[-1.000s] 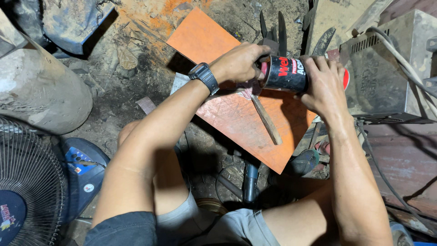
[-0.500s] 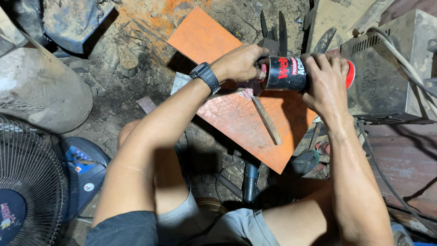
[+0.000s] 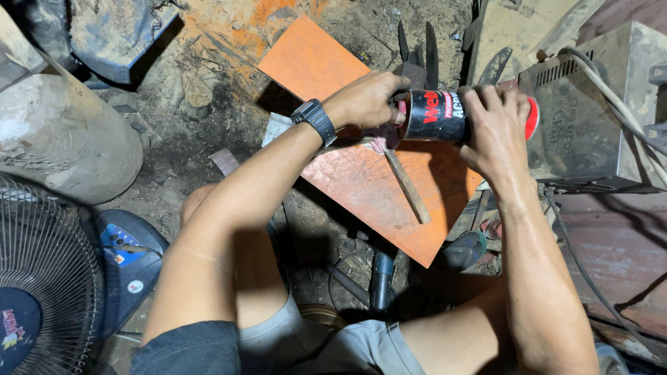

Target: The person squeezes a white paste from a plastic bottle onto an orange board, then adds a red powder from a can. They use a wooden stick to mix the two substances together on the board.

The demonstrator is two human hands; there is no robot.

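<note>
We hold a black can [image 3: 438, 115] with a red end on its side above the orange board [image 3: 375, 187], our right hand [image 3: 495, 125] wrapped over its body and our left hand [image 3: 365, 101], with a watch [image 3: 314, 119] on the wrist, clenched at its left end. A thin stick [image 3: 408, 186] lies on the board just below the can, and a grey metal box [image 3: 590, 111] with cables stands just right of it. A fan [image 3: 42, 292] sits at lower left beside a blue base [image 3: 125, 253], with a pale cylinder [image 3: 62, 139] above them on the dirt floor.
</note>
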